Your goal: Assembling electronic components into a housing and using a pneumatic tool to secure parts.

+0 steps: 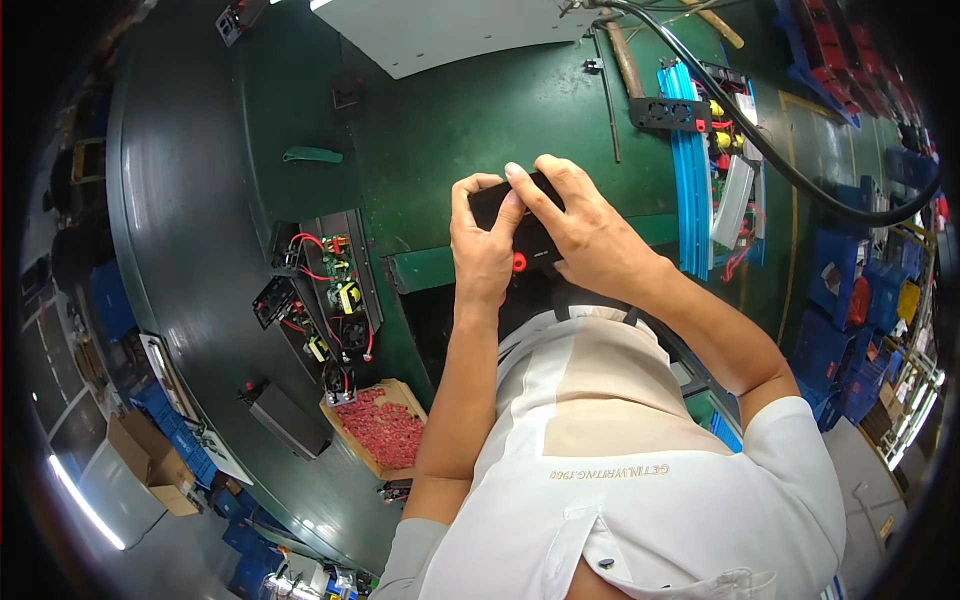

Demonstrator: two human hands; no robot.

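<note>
Close in front of my body, both hands hold a black panel point(533, 238). My left hand point(478, 245) is closed on its left side, thumb pointing up along the face. My right hand point(585, 222) grips the upper right part, with its fingers bent over the top edge near the left thumb. A red round fitting point(519, 262) sits low on the panel, beside the left hand. The fingers hide much of the panel, and its lower end merges with the dark area behind it.
On the left lie opened circuit-board assemblies point(340, 290), a black metal case point(290, 418) and a box of small red parts point(385, 430). A blue-finned assembly point(692, 180) stands right, beneath a hanging black cable point(770, 150). A white metal panel point(450, 35) is at the back.
</note>
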